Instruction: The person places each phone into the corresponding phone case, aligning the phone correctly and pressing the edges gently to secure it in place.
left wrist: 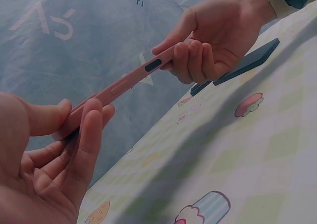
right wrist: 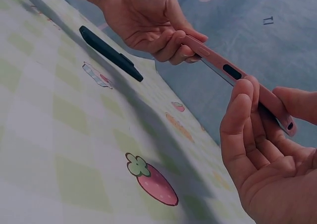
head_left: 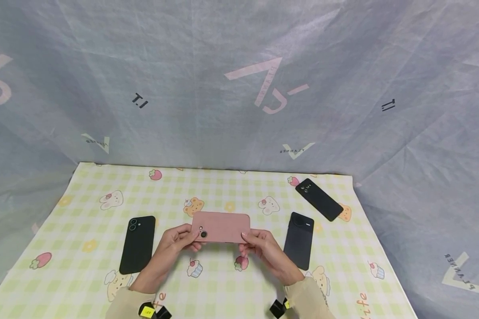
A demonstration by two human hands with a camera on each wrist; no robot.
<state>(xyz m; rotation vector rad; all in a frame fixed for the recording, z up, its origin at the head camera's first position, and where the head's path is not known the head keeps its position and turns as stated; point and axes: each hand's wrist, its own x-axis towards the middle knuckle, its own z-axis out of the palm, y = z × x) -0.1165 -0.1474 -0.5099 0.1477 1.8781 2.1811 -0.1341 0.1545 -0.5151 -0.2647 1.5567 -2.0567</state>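
Observation:
A phone in a pink case is held lengthwise over the table, camera side up, lenses toward its left end. My left hand pinches that end, thumb on top and fingers beneath. At the opposite end, my right hand grips it the same way. Seen from the left wrist, the phone shows its long side edge, with a dark oblong cutout in the case. From the right wrist, the phone hangs well above the tabletop, and its underside is mostly hidden.
A black phone lies left of my left forearm. Close by my right wrist is a dark phone, and another black phone lies at the back right. The checkered tablecloth ends at a grey cloth backdrop.

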